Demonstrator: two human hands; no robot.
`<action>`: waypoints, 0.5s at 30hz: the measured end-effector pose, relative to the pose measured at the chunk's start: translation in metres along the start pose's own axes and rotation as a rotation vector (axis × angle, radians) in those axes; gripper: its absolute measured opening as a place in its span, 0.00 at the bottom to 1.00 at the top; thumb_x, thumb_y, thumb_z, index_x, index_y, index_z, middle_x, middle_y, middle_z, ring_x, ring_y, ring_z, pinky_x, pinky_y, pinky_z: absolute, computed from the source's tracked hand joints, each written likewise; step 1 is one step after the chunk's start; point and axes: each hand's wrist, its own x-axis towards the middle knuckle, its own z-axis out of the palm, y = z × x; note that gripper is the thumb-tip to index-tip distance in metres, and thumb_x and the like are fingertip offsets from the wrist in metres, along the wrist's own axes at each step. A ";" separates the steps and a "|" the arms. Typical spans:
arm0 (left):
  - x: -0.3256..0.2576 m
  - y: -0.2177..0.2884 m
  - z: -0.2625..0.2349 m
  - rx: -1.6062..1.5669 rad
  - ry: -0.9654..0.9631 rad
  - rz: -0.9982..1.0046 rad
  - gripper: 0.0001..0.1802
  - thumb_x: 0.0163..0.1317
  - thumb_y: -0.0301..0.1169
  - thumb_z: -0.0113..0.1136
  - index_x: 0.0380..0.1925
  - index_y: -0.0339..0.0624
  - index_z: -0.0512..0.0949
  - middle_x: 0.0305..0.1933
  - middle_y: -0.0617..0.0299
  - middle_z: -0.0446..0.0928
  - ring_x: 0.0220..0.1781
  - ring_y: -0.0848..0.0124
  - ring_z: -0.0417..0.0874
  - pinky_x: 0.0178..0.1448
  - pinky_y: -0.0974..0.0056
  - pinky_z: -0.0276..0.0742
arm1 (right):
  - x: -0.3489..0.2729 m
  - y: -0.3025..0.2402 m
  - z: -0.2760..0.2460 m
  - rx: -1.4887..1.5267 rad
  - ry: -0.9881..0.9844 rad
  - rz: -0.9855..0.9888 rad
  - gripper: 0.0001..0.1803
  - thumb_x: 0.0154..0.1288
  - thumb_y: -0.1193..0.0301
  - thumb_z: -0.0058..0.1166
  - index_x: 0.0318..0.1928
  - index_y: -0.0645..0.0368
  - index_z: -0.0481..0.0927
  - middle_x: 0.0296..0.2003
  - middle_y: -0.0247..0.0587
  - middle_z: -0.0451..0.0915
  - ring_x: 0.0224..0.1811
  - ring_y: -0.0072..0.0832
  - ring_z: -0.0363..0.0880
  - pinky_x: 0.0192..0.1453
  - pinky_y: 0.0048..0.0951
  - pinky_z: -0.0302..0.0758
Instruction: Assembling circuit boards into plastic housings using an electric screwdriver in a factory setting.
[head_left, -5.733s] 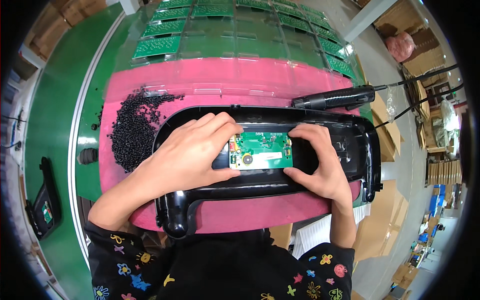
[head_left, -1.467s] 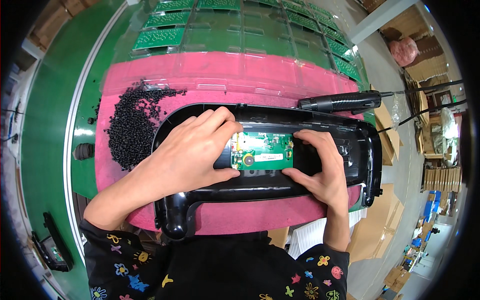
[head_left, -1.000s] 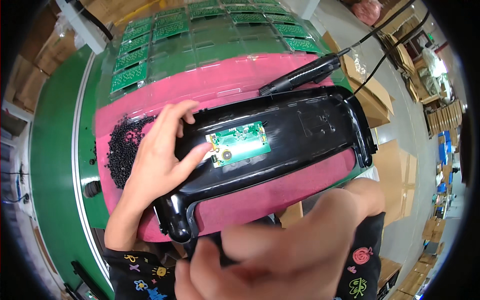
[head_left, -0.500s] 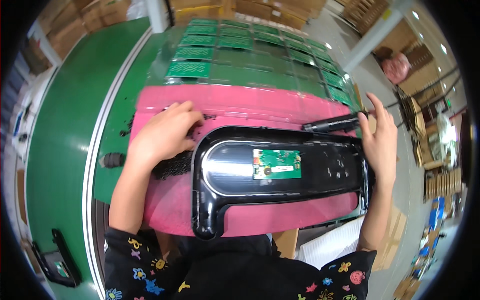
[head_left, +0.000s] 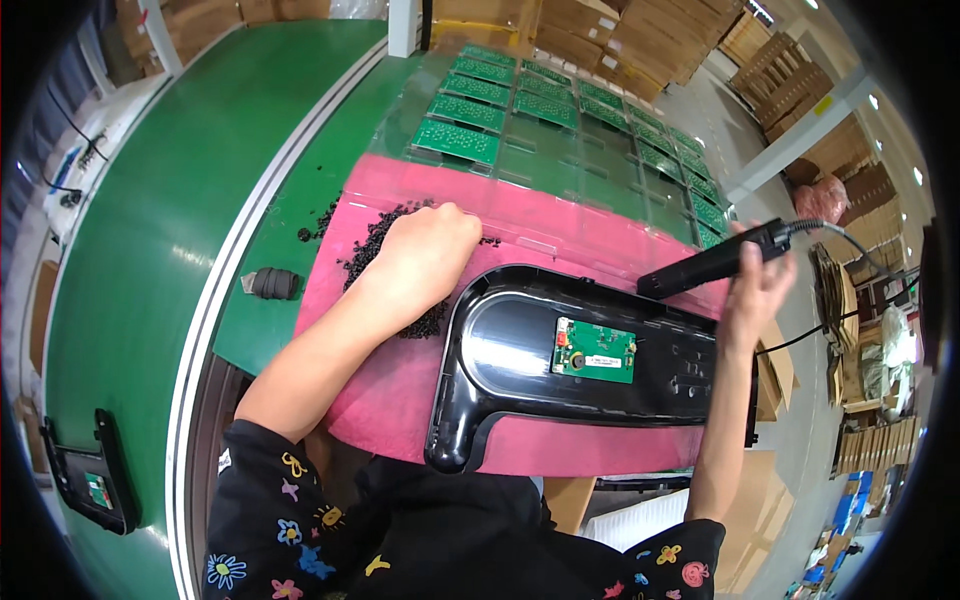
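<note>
My left hand is closed, its fingers curled down out of sight at a pile of small black screws. My right hand grips a black electric screwdriver near its corded end, and the tool slants down to the left. Between my hands lies a glossy black plastic housing with a raised rim and an arm bent toward me. A green circuit board rests inside it. All of this lies on a pink mat.
Beyond the mat, clear plastic trays hold several green circuit boards. A dark wrapped roll lies on the green table at left. Farther left, another black housing with a board sits on a green surface. A cord trails rightward.
My left hand has closed over the screws. My right hand has taken hold of the screwdriver, and its corded end is raised. The whole view has shifted and tilted.
</note>
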 end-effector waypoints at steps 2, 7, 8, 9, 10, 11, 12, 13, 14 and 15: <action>0.000 -0.003 0.001 -0.014 -0.015 -0.005 0.07 0.47 0.19 0.60 0.28 0.33 0.82 0.34 0.43 0.82 0.41 0.46 0.84 0.46 0.47 0.81 | -0.011 -0.012 0.018 0.122 -0.184 0.251 0.19 0.74 0.71 0.54 0.59 0.62 0.67 0.47 0.43 0.79 0.50 0.30 0.79 0.57 0.30 0.73; 0.003 -0.009 0.002 -0.049 0.065 0.018 0.08 0.46 0.19 0.60 0.29 0.32 0.82 0.33 0.42 0.81 0.40 0.44 0.83 0.47 0.47 0.80 | -0.014 -0.026 0.034 0.625 -0.087 0.408 0.17 0.73 0.71 0.54 0.58 0.62 0.69 0.40 0.38 0.75 0.45 0.29 0.74 0.56 0.33 0.71; 0.004 -0.010 -0.002 -0.052 0.059 0.005 0.08 0.46 0.19 0.61 0.30 0.32 0.83 0.33 0.43 0.81 0.39 0.46 0.83 0.46 0.49 0.80 | -0.016 -0.031 0.037 0.740 -0.070 0.388 0.17 0.73 0.71 0.54 0.58 0.61 0.69 0.39 0.38 0.73 0.44 0.29 0.71 0.57 0.32 0.70; 0.006 -0.007 -0.006 -0.053 0.055 0.006 0.08 0.46 0.19 0.61 0.30 0.32 0.83 0.33 0.43 0.81 0.39 0.46 0.83 0.46 0.49 0.80 | -0.019 -0.034 0.037 0.832 -0.058 0.379 0.16 0.74 0.69 0.53 0.57 0.60 0.69 0.39 0.37 0.71 0.46 0.30 0.70 0.58 0.33 0.69; 0.007 -0.002 -0.012 -0.181 0.105 0.051 0.08 0.47 0.20 0.62 0.30 0.32 0.83 0.31 0.44 0.81 0.37 0.48 0.83 0.45 0.51 0.80 | -0.023 -0.038 0.037 0.913 -0.091 0.369 0.16 0.75 0.67 0.52 0.57 0.59 0.69 0.39 0.36 0.71 0.46 0.29 0.69 0.59 0.35 0.69; 0.008 0.003 -0.019 -0.308 0.153 0.097 0.08 0.47 0.20 0.63 0.30 0.32 0.83 0.30 0.45 0.80 0.35 0.49 0.83 0.44 0.53 0.80 | -0.028 -0.042 0.037 0.994 -0.121 0.357 0.15 0.76 0.66 0.50 0.57 0.57 0.69 0.39 0.35 0.70 0.46 0.29 0.69 0.60 0.37 0.68; 0.009 0.010 -0.025 -0.386 0.163 0.159 0.08 0.49 0.21 0.66 0.32 0.32 0.84 0.30 0.50 0.81 0.34 0.57 0.85 0.42 0.59 0.81 | -0.035 -0.046 0.039 1.059 -0.160 0.377 0.14 0.77 0.64 0.48 0.57 0.54 0.69 0.39 0.34 0.70 0.46 0.29 0.69 0.62 0.40 0.68; 0.009 0.017 -0.025 -0.384 0.155 0.157 0.08 0.49 0.21 0.66 0.32 0.32 0.84 0.30 0.50 0.81 0.34 0.57 0.85 0.42 0.59 0.81 | -0.042 -0.048 0.041 1.127 -0.159 0.420 0.14 0.77 0.64 0.48 0.57 0.53 0.69 0.39 0.33 0.70 0.46 0.28 0.69 0.65 0.44 0.66; 0.009 0.028 -0.022 -0.588 0.191 0.270 0.08 0.50 0.21 0.67 0.32 0.33 0.84 0.31 0.52 0.82 0.35 0.60 0.85 0.42 0.61 0.81 | -0.049 -0.051 0.041 1.163 -0.159 0.443 0.14 0.76 0.63 0.48 0.57 0.52 0.69 0.38 0.32 0.70 0.45 0.28 0.70 0.65 0.46 0.65; 0.007 0.037 -0.019 -0.786 0.229 0.371 0.07 0.51 0.21 0.68 0.33 0.34 0.85 0.32 0.55 0.84 0.36 0.63 0.86 0.42 0.63 0.82 | -0.056 -0.053 0.044 1.208 -0.167 0.471 0.15 0.76 0.63 0.49 0.58 0.51 0.68 0.38 0.32 0.70 0.45 0.27 0.70 0.66 0.47 0.64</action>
